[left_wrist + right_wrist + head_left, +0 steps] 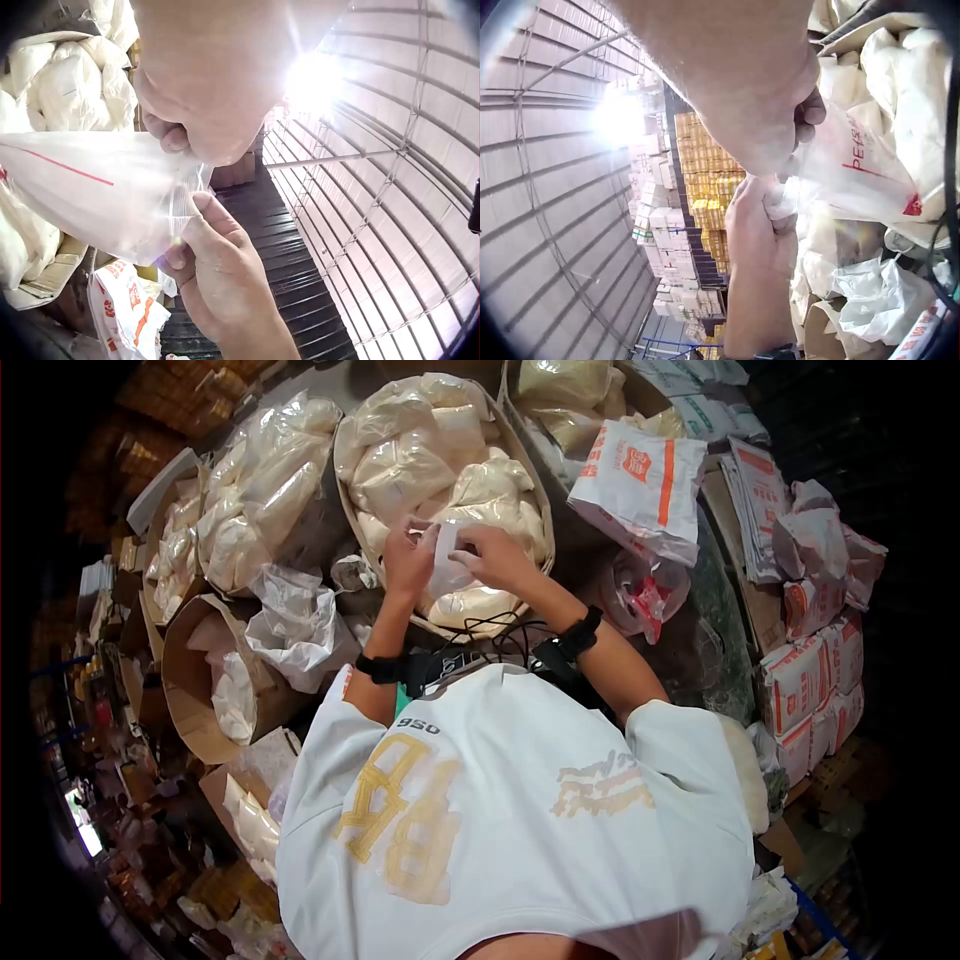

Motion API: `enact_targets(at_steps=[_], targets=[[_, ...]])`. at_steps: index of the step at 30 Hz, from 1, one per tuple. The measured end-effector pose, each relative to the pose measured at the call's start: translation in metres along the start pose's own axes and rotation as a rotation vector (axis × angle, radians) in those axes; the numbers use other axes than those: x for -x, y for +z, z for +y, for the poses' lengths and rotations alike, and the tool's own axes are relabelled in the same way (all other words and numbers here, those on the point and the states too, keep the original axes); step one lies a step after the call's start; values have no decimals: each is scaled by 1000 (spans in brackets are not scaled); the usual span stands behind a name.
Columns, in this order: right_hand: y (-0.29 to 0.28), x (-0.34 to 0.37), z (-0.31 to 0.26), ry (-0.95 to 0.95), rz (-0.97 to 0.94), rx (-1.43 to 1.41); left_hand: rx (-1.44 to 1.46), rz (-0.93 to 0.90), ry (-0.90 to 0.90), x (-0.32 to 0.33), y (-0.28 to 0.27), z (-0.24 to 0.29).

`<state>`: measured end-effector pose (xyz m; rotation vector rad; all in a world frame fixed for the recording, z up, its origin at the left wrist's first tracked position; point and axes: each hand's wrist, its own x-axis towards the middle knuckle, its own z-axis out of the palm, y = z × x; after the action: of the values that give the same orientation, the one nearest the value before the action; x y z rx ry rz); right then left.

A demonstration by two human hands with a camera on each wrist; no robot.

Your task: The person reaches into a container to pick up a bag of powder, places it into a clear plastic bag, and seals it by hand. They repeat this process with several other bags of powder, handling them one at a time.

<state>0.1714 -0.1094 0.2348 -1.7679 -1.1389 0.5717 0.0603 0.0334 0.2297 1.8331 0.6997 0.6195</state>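
Observation:
A thin, see-through plastic bag (447, 565) with red print hangs between my two hands. My left hand (408, 563) pinches one side of its mouth, thumb and fingers curled at the edge. The right hand (497, 560) pinches the opposite side, and its fingertips show close to the gathered edge in the left wrist view. Red lettering marks the bag (859, 161) in the right wrist view. Below both hands, a large round carton (543, 480) holds several filled, cream-coloured bags (405, 470).
More cartons of filled bags (265, 500) stand on the left, with a crumpled white bag (295, 625) near them. At right are a white-and-orange printed sack (640, 485) and stacked printed packs (800, 685). Yellow boxes (709, 161) are piled in the background.

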Motion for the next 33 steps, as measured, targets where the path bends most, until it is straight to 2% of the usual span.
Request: enact_targets(at_steps=[7,9,13,19,22,28,31,33], targets=[[-22,7,-23,184,62,-204,-3,20,-21,6,0,-7],[-23,7,-22,65,120,-105,36,53,31,7,2,-10],[-21,11,-19,-128,151,9,97,39,-6,10,-1,-7],[-30,16,-29,-339,283,380,64,65,17,13,-7,-9],[-30,13,-27,-478,342,345,45,66,4,11,-5,-17],[-31,18,-26,-512,305,241,134,67,-49,13,-5,-13],[-34,16,-30,-578,400,154,136,70,-47,13,-7,-14],[-37,11,-28,-553,428,167,144,66,-53,12,-9,-13]])
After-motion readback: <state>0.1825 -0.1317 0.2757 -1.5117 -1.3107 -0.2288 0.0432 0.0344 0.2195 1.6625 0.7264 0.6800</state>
